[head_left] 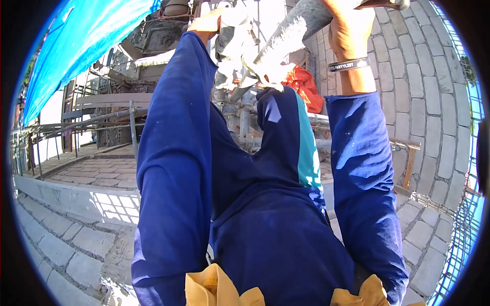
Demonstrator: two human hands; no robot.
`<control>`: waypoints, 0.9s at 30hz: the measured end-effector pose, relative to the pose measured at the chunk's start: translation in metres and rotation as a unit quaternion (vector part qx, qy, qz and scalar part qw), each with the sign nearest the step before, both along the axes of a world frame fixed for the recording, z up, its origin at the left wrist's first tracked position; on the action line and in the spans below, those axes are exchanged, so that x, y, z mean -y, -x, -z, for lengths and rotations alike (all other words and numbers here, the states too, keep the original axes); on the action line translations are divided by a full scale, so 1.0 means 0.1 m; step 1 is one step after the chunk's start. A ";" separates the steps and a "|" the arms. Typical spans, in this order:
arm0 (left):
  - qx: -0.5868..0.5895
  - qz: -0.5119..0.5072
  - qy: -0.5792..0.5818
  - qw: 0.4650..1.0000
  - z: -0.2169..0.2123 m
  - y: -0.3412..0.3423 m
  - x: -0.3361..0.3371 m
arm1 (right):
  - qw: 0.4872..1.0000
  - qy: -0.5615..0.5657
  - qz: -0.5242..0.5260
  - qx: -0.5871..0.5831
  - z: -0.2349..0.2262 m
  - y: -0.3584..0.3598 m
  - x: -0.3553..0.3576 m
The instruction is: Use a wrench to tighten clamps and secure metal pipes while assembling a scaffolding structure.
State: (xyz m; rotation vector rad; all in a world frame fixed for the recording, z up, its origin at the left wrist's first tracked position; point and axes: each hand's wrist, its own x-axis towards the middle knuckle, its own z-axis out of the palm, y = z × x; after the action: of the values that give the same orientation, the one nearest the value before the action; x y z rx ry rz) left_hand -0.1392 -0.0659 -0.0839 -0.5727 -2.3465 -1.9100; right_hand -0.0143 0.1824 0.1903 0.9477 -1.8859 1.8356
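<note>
At the top edge my right hand (351,31), with a dark wristband (349,65), is beside a thick grey pole (296,30) crusted with pale material. The hand looks closed, but its fingers are partly cut off by the frame. A dark thing with a metallic end (400,4) sticks out to its right; I cannot make out its kind. My left hand (206,24) reaches up next to a white, glaring, crusted piece (232,38). Its fingers are mostly lost in glare, so its grip does not show. The pole slants down leftward toward my knees.
Orange-red cloth (303,84) lies behind the pole. Metal pipes (245,120) stand between my legs. Stone block walls (429,102) rise at right, with netting (462,224) along the edge. A blue tarp (87,46) hangs at upper left above railings and rods (92,122).
</note>
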 end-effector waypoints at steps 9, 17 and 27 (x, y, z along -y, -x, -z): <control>0.066 -0.011 0.086 0.994 -0.14 -0.08 -0.10 | 0.999 0.004 -0.035 -0.019 0.03 0.08 -0.08; 0.264 0.089 -0.028 0.960 -1.19 -0.53 -0.37 | 0.997 0.029 -0.057 -0.033 0.03 0.11 -0.11; 0.232 0.089 0.401 0.882 -2.38 -0.29 -0.98 | 0.995 -0.004 -0.092 0.042 -0.14 0.03 -0.17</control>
State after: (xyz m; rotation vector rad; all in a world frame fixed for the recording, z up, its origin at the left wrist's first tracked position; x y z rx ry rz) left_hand -0.1098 0.0319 0.1537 -0.3882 -3.5163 -1.1071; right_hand -0.0172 0.1990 0.2045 1.0953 -1.9122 2.0033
